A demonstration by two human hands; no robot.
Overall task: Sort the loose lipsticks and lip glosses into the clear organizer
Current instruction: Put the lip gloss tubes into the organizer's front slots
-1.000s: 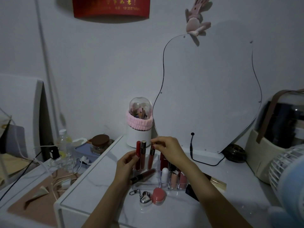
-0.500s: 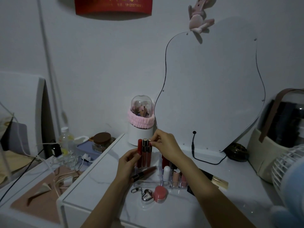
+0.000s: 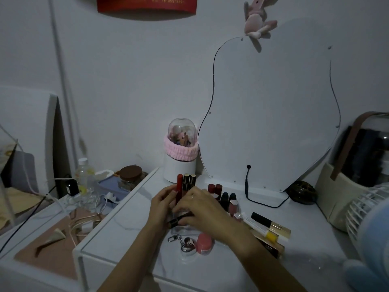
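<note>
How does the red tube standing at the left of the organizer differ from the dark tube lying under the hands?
The red tube stands upright in the clear organizer; the dark tube lies nearly flat, tilted across its front. The red tube is red along its visible length; the dark tube looks brown-black. The left hand touches the red tube; the right hand covers part of the dark tube. Both are slim lip products.

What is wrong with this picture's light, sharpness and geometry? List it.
Head view: dim, flat, bluish light; soft shadows under the red banner and plush rabbit. Hands and the tubes behind them are soft, slightly smeared. Small glare spots on the dome and right jar. Wide-angle lens bows the pipe and stretches the corners.
</note>
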